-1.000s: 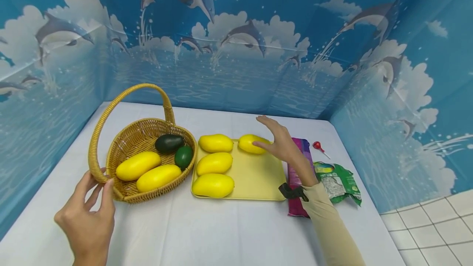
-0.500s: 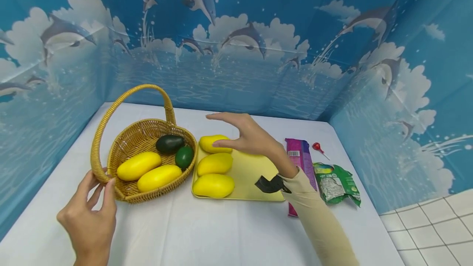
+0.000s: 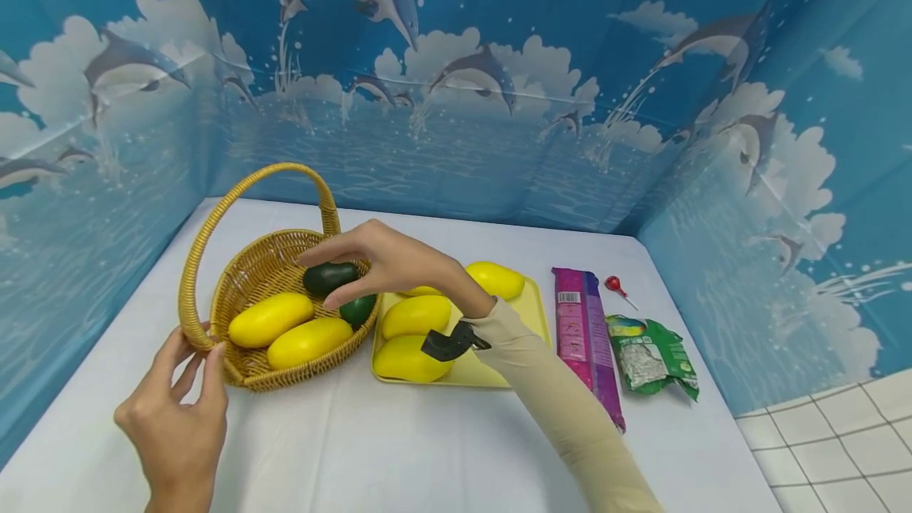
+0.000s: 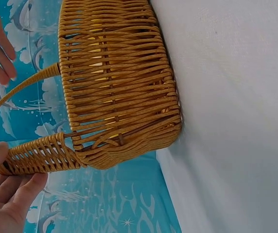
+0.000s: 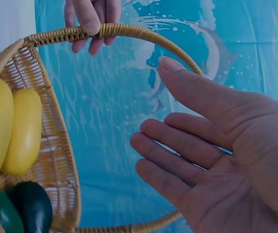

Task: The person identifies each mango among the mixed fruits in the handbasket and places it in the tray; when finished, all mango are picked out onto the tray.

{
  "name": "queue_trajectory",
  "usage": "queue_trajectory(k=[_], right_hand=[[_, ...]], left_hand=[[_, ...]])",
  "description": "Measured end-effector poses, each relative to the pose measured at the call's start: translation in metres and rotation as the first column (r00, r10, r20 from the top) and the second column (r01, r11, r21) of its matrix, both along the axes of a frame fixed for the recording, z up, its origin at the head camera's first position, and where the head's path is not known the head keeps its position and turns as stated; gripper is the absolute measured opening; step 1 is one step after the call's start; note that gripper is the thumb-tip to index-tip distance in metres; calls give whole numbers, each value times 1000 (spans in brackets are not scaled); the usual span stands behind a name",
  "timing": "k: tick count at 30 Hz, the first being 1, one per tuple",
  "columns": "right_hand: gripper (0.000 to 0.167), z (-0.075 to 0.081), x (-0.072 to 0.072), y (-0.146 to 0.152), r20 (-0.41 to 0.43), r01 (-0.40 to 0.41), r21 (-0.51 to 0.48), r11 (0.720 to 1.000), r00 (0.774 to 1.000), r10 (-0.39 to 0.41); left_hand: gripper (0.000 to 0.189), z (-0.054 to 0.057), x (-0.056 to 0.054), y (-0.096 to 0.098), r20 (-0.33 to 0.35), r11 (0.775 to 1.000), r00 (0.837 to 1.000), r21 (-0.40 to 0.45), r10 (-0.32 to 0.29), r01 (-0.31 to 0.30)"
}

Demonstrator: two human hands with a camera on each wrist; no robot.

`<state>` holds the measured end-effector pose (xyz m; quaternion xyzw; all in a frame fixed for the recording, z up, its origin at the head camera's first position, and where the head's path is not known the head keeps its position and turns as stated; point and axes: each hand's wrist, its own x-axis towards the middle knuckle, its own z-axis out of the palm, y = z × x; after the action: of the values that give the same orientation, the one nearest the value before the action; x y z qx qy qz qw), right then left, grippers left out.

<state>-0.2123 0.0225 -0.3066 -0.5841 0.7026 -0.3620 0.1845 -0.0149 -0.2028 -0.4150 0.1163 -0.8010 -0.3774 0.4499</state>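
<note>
The left hand [image 3: 174,418] pinches the handle [image 4: 34,154] of a wicker basket [image 3: 245,275] between thumb and fingers. Two yellow mangoes [image 3: 309,342] and two dark green avocados [image 3: 329,279] lie in the basket. Above its right side hovers the right hand [image 3: 399,264], fingers extended, thumb apart, holding nothing. It partly covers the avocados in the head view. The right wrist view shows its bare palm [image 5: 236,174] beside the basket's opening. More mangoes [image 3: 416,317] lie on a yellow tray [image 3: 536,311] right of the basket; the right forearm hides part of these.
Right of the tray lies a purple packet [image 3: 579,323]. Beyond it are a red lollipop [image 3: 615,285] and a green packet [image 3: 651,355]. A white cloth [image 3: 342,450] covers the table, and dolphin-print curtains [image 3: 456,157] surround it at the back and sides.
From over the tray's far right mango, the right hand has moved left across the tray to above the basket, staying open and holding nothing. The left hand keeps its grip on the handle.
</note>
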Motion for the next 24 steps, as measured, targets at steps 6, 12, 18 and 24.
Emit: queue_trajectory(k=[6,12,18,24], right_hand=[[65,-14,-6,-41,88,-50,57,997,995,44],[63,-33,-11,-73,109,-70,92,993,992,60],[62,-50,-18,-95,98,-49,162,986,995,34],[63,-66,-24,-108,51,11,271,963,998,-26]], left_hand=[[50,-1,1,0,13,1000,1000,11,13,-13],[51,-1,1,1,12,1000,1000,15,13,-13],[52,1,1,0,12,1000,1000,7,12,-12],[52,0,-1,0,-5,1000,1000,3,-2,2]])
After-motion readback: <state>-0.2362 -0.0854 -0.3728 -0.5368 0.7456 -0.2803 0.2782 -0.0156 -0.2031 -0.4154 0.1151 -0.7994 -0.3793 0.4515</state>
